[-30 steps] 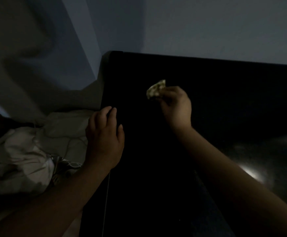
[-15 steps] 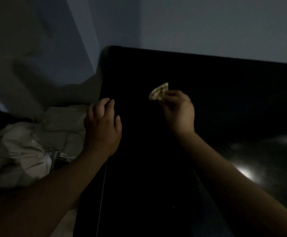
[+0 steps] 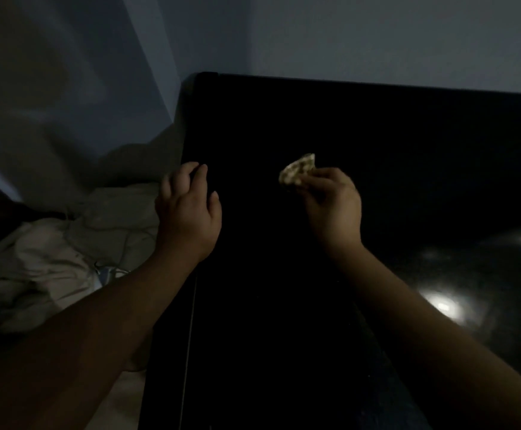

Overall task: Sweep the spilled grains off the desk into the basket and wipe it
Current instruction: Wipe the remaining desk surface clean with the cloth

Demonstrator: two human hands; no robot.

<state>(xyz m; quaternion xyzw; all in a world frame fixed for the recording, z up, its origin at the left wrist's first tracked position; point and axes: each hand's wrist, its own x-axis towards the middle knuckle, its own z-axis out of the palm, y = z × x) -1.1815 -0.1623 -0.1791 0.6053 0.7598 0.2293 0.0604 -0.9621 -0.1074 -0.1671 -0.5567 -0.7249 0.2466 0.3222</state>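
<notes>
Dimly lit | left hand (image 3: 188,209) grip loose, empty, at desk (image 3: 284,119) edge | right hand (image 3: 330,203) grip pinches pale wad (image 3: 298,173)

The only camera rides on the person's head, close in, looking forward and steeply down over the dark desk (image 3: 377,125) toward the wall (image 3: 377,35) filling the frame's top.

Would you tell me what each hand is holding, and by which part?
The right hand pinches a pale wad by its near edge, in its fingertips. The left hand, loosely curled at the desk edge, holds nothing visible.
</notes>
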